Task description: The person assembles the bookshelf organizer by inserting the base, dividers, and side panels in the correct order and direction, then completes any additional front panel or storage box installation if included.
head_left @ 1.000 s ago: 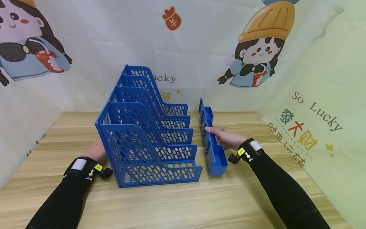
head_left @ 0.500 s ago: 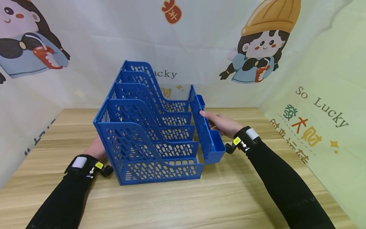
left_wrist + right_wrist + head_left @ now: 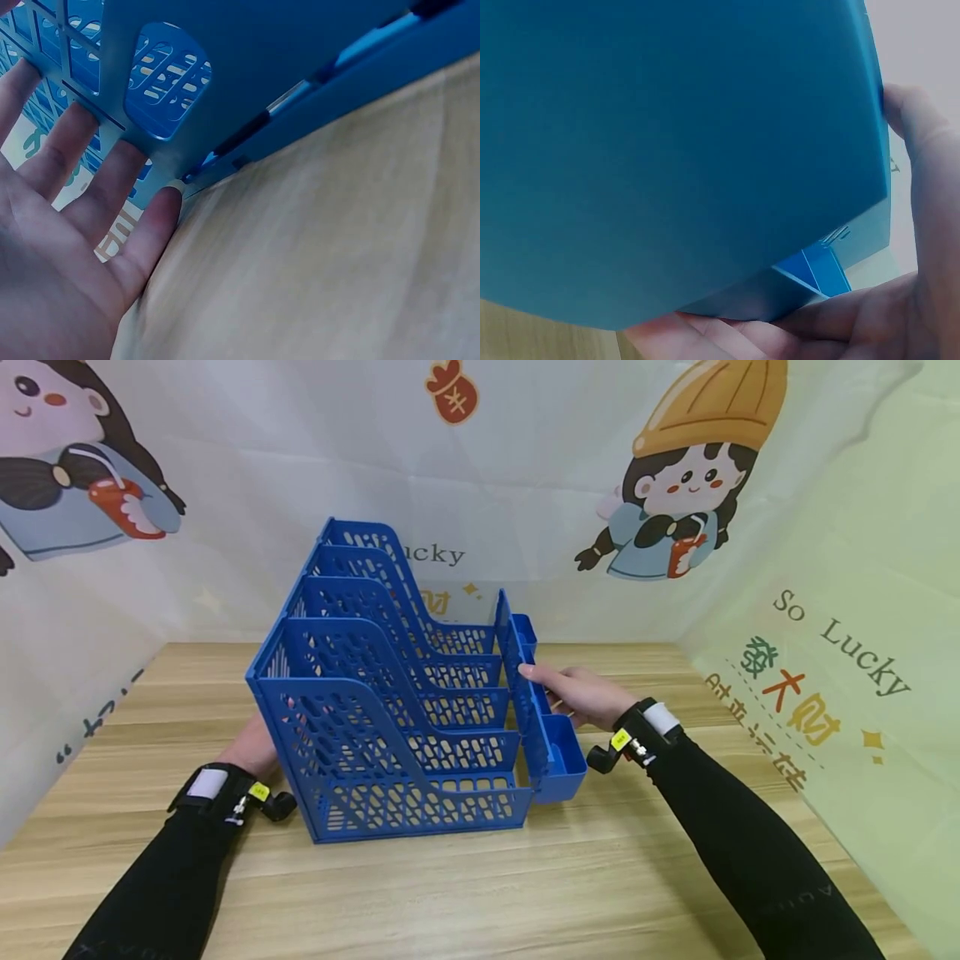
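A blue plastic desk file rack [image 3: 330, 697] with several slots stands upright on the table in the head view. Behind its tall left side is my left hand [image 3: 253, 748], partly hidden by the rack. In the left wrist view, my spread, straight fingers [image 3: 105, 191] touch the perforated back panel near its base. My right hand [image 3: 583, 693] grips a blue front strip [image 3: 531, 714] with small bins, thumb over its top edge and fingers beneath. That strip stands against the rack's low front ends; whether it is attached cannot be made out. A bin [image 3: 675, 150] fills much of the right wrist view.
The wood-grain table [image 3: 450, 893] extends in front of the rack and to both sides. A pale printed cloth [image 3: 510, 468] hangs close behind the rack, with further cloth at the left and right.
My right hand has brought the strip leftward from beside the rack to its front ends, first raised, then slightly lowered. My left hand stays at the rack's back.
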Motion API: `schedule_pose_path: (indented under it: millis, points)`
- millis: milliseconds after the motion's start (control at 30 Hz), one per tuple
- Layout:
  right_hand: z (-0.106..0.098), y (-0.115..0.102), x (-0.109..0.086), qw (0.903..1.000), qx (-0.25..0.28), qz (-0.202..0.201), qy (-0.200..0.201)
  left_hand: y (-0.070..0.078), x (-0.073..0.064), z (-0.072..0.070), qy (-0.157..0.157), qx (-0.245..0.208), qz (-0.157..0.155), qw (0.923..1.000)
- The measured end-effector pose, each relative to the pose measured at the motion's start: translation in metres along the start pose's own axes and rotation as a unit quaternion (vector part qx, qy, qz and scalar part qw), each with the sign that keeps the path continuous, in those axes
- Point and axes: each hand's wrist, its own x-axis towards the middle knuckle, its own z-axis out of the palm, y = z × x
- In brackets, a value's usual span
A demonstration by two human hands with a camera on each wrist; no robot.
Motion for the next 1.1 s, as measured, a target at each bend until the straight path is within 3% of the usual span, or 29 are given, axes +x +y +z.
schedule_pose_path:
  millis: [133,367,600,1100]
  points:
    - [0.001,0.001,0.001,1.0,-0.007,0.0,0.003,0.0,0.0,0.002,-0.006,-0.01,0.006,0.9999]
    - [0.009,0.007,0.002,0.9996,-0.008,0.027,0.007,-0.001,0.003,0.003,-0.033,0.01,0.025,0.9991]
    - [0.008,0.003,0.002,0.9998,0.0,0.017,-0.003,0.0,-0.001,0.005,-0.028,-0.002,0.013,0.9995]
    - [-0.002,-0.009,0.003,0.9999,-0.01,-0.001,0.007,-0.001,-0.003,0.002,-0.031,-0.019,0.048,0.9982]
